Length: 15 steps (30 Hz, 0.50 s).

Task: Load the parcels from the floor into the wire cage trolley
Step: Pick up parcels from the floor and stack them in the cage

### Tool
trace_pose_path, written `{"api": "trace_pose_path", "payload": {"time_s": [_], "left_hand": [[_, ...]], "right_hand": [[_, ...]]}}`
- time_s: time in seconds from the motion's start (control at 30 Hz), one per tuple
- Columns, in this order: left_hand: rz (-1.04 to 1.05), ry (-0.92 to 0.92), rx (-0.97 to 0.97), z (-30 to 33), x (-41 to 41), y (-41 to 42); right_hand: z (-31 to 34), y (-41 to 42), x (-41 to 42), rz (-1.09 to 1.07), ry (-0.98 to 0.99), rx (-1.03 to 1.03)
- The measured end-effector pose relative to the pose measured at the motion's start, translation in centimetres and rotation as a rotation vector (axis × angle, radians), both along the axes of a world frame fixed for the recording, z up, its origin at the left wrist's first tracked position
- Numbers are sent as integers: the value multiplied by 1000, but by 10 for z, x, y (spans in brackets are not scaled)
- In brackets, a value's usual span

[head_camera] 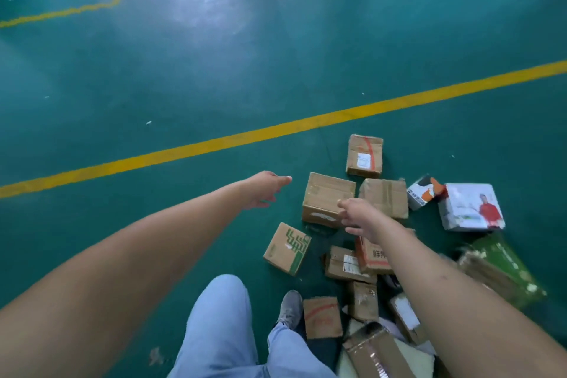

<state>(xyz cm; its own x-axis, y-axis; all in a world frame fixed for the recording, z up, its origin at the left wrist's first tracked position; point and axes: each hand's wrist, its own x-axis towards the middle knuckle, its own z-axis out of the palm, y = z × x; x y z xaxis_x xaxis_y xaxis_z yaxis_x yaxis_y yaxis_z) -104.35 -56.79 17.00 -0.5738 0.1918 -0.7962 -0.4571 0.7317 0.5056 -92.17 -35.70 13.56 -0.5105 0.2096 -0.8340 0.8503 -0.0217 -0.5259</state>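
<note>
Neither hand had hold of anything: my left hand (266,189) reached out over bare floor with its fingers loosely extended, and my right hand (356,215) stretched forward with fingers relaxed, over the near edge of a plain brown cardboard box (325,198), though I could not tell whether it was touching the box or hanging just above it. That box looked to me like the next one to be lifted, since both arms pointed toward it. As for progress, I judged the job to have plenty left: a scatter of parcels lay on the green painted floor (184,77) below the yellow floor line (276,129). Among them I could pick out a small brown carton with a red tape stripe (364,156) farthest off, a creased brown carton (385,197) just beside the target box, a tilted brown carton with green printing (287,249) nearer my legs, a white printed box showing a figure in red (471,207) off to the right, and a blurred heap of further cartons by my grey shoe (290,307). The wire cage trolley was nowhere in view, so I could not say how many parcels were already loaded.
</note>
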Motion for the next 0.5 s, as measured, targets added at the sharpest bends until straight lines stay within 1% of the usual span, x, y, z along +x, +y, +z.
{"api": "trace_pose_path", "payload": {"time_s": [0.1, 0.2, 0.27, 0.4, 0.5], "left_hand": [[-94, -49, -13, -26, -29, 45], [-189, -91, -14, -66, -56, 92], [-240, -109, 6, -93, -71, 118], [-358, -180, -9, -176, -113, 158], [-386, -199, -42, -248, -152, 178]], "right_hand": [[-20, 24, -7, -117, -35, -28], [-56, 45, -19, -218, -99, -27], [-80, 58, -29, -245, -131, -16], [-155, 83, -59, -306, -197, 8], [-219, 96, -91, -349, -212, 4]]}}
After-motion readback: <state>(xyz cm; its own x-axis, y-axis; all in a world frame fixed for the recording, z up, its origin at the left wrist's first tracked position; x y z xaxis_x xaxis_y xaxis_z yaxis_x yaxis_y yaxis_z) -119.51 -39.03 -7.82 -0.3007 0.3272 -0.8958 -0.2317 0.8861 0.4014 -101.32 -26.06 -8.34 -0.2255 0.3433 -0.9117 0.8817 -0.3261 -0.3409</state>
